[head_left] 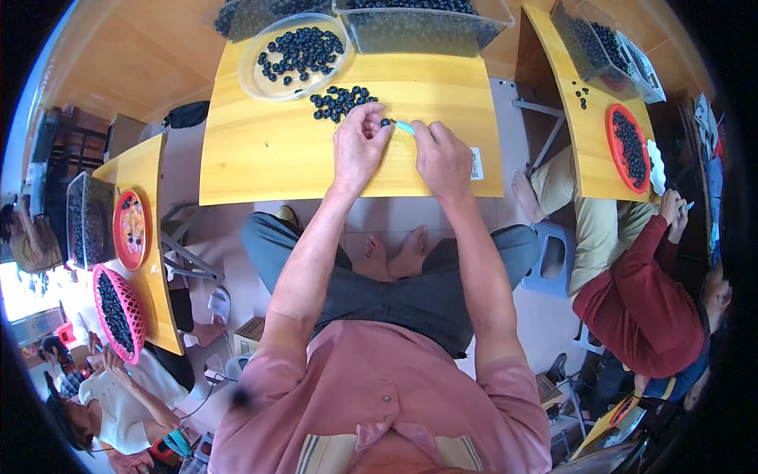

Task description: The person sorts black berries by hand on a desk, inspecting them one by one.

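Note:
My left hand (pixel 358 150) is over the yellow table (pixel 268 170), pinching a small, dark, round bead (pixel 385 122) between thumb and fingertips. From the right, my right hand (pixel 443 156) grips a slim tool with a turquoise handle (pixel 405 127). Its tip points at the bead; whether it touches cannot be made out. Just beyond my left fingers lies a loose pile of dark beads (pixel 338 103). Behind that pile stands a round clear tub (pixel 247 69) with more of the same beads in it.
Clear bins (pixel 418 39) full of beads line the table's far edge. A white printed label (pixel 477 163) is on the tabletop at right. Co-workers sit at side tables: one in a dark red sleeve (pixel 632 292) by a red tray (pixel 612 134), another near a pink basket (pixel 136 304).

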A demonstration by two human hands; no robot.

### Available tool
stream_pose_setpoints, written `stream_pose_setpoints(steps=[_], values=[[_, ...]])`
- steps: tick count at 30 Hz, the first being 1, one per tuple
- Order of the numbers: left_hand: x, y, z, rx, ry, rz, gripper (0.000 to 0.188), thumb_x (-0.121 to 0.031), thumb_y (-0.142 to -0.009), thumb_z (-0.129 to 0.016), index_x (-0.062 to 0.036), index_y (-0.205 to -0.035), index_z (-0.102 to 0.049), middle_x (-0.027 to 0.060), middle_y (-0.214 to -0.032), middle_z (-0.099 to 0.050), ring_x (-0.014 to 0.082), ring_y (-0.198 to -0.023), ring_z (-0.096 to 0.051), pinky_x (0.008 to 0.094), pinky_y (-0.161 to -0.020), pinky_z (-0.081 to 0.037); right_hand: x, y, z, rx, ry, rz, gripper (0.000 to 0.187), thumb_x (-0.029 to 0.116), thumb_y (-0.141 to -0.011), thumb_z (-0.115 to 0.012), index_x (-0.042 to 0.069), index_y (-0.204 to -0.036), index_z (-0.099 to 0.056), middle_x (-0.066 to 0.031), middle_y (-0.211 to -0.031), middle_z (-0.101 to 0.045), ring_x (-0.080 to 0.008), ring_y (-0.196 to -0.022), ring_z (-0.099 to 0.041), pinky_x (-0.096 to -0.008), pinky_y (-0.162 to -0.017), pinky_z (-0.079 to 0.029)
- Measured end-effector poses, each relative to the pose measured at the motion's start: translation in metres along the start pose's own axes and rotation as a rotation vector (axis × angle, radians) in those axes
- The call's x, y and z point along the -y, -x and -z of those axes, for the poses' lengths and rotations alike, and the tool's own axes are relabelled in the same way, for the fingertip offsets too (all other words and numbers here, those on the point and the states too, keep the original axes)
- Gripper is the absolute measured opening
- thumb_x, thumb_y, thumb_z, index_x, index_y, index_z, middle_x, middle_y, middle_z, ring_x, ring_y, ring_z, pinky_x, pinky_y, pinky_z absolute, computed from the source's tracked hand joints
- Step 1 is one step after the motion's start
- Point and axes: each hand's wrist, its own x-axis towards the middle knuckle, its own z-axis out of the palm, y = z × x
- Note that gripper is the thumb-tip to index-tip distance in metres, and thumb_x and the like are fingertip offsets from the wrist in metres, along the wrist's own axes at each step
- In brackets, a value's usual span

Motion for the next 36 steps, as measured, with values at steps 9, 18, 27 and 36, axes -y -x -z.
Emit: stream_pose_setpoints(steps=[9, 18, 27, 36], values=[[0.000, -0.001, -0.001, 0.047, -0.022, -0.017, 0.036, 0.006, -0.085, -0.076, -0.0008, -0.119, -0.068, 0.0041, -0.093, -0.065, 0.0106, -0.078, -0.062, 0.0258, -0.071, -0.055, 0.000, 0.000, -0.002, 0.003, -0.027, 0.036, 0.021, 0.007, -0.087, -0.065, 0.008, -0.107, -0.070, -0.0063, -0.080, -0.055, -0.0241, -0.073, -0.066, -0.0400, -0.061, -0.055], [-0.001, 0.001, 0.001, 0.069, 0.021, 0.016, 0.037, 0.006, -0.086, -0.077, -0.0022, -0.119, -0.063, 0.0038, -0.092, -0.064, 0.0106, -0.079, -0.063, 0.0262, -0.073, -0.056, 0.001, 0.000, -0.004, 0.001, -0.031, 0.017, 0.018, 0.007, -0.087, -0.065, 0.009, -0.105, -0.069, -0.0066, -0.080, -0.057, -0.0248, -0.074, -0.066, -0.0411, -0.060, -0.056], [0.001, 0.003, 0.004, 0.048, 0.051, 0.072, 0.035, 0.005, -0.090, -0.076, -0.0039, -0.120, -0.059, -0.0003, -0.096, -0.063, 0.0065, -0.083, -0.059, 0.0242, -0.078, -0.053, -0.003, -0.002, -0.008, 0.093, 0.045, -0.084, 0.017, 0.007, -0.085, -0.067, 0.009, -0.102, -0.068, -0.0084, -0.089, -0.059, -0.0267, -0.079, -0.070, -0.0422, -0.064, -0.059], [-0.004, 0.001, 0.015, -0.051, 0.040, -0.100, 0.013, 0.000, -0.088, -0.078, -0.0015, -0.101, -0.076, 0.0056, -0.094, -0.066, 0.0120, -0.081, -0.063, 0.0269, -0.074, -0.053, -0.005, 0.003, -0.010, 0.098, 0.031, -0.093, 0.018, 0.007, -0.085, -0.066, 0.010, -0.103, -0.068, -0.0085, -0.089, -0.059, -0.0272, -0.078, -0.069, -0.0435, -0.064, -0.059]])
